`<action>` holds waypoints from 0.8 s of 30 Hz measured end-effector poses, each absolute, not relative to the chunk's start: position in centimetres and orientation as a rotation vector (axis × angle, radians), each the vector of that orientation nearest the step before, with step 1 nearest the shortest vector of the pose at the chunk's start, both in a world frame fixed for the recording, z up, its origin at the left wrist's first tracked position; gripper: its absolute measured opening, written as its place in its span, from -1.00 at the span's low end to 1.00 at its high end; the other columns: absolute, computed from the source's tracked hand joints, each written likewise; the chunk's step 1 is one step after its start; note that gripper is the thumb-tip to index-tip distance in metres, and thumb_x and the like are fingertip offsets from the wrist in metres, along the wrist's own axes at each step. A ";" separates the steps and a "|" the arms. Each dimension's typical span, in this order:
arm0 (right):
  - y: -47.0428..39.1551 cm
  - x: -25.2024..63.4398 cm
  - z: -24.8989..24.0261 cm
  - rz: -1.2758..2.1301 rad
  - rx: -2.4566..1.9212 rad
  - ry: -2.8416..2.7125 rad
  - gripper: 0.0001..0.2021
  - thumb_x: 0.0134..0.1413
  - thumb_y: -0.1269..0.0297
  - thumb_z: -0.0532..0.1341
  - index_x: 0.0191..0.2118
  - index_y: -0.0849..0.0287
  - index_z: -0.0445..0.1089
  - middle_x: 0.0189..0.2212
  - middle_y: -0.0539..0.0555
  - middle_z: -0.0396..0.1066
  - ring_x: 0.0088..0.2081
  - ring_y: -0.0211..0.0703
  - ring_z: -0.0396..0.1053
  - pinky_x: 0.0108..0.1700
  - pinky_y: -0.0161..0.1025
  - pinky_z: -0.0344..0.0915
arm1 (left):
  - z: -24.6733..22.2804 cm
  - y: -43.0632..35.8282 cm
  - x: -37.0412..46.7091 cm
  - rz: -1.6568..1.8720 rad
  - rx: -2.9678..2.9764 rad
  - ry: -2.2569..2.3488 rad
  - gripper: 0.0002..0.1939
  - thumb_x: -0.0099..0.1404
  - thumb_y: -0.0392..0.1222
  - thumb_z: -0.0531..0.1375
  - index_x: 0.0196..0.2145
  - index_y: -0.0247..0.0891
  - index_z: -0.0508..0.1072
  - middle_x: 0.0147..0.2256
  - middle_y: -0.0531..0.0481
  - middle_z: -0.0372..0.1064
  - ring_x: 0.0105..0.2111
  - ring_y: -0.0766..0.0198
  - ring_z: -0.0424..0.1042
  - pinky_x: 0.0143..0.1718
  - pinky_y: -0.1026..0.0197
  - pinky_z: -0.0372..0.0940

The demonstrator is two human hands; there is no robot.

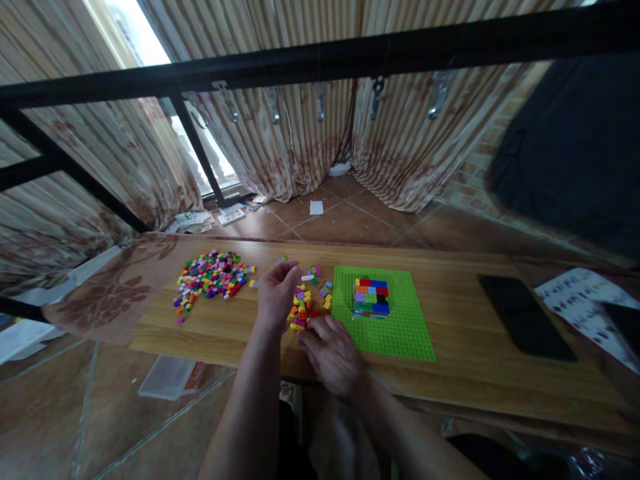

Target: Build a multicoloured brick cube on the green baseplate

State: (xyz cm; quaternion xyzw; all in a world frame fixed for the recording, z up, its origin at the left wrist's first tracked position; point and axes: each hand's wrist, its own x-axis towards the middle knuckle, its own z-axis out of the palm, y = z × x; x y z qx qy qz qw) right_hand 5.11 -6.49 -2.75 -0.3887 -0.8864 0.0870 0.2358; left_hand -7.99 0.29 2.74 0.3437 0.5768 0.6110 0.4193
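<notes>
My left hand (276, 293) is raised over the table with its thumb and fingers pinched together. Whatever may be between the fingertips is too small to make out. Just right of them is a white brick (307, 277). My right hand (334, 350) rests low at the near side of a small pile of toy bricks (301, 308), mostly yellow, red and orange. Its fingers curl inward at the pile's edge, and their tips are partly hidden. To the right, a block of multicoloured stacked bricks (371, 297) stands on a green studded baseplate (407, 333).
A large heap of mixed bricks (213, 277) lies on the left of the wooden table (465, 373). At the right are a dark tablet-like slab (525, 317) and a printed sheet (585, 307). A black metal bar (300, 65) with hooks crosses above. A clear plastic box (167, 378) is on the floor.
</notes>
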 end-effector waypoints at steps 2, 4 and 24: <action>-6.4 5.0 -2.9 0.214 -1.078 -2.448 -0.89 0.18 0.36 0.19 -0.21 0.09 0.44 -0.25 0.09 0.39 -0.20 -0.02 0.24 -0.18 -0.09 0.24 | 2.8 0.2 -8.1 1.527 0.857 1.442 -0.67 -0.05 -0.09 0.34 -0.34 -0.35 0.51 -0.47 0.08 0.41 -0.53 0.46 0.30 -0.43 0.35 0.23; -6.3 5.0 -3.1 0.197 -1.070 -2.446 -0.89 0.18 0.36 0.19 -0.21 0.06 0.44 -0.27 0.08 0.40 -0.20 -0.02 0.24 -0.20 -0.10 0.22 | 3.0 0.0 -8.2 1.523 0.859 1.441 -0.67 -0.05 -0.10 0.34 -0.34 -0.36 0.51 -0.47 0.07 0.41 -0.54 0.46 0.29 -0.44 0.36 0.23; -5.5 5.9 -3.0 0.314 -1.127 -2.304 -0.85 0.19 0.42 0.16 -0.23 0.08 0.46 -0.25 0.09 0.39 -0.19 -0.04 0.25 -0.13 -0.10 0.23 | 3.5 -0.7 -13.0 1.510 0.922 1.710 -0.60 -0.05 -0.02 0.29 -0.29 -0.36 0.50 -0.47 0.02 0.44 -0.53 0.37 0.34 -0.44 0.30 0.21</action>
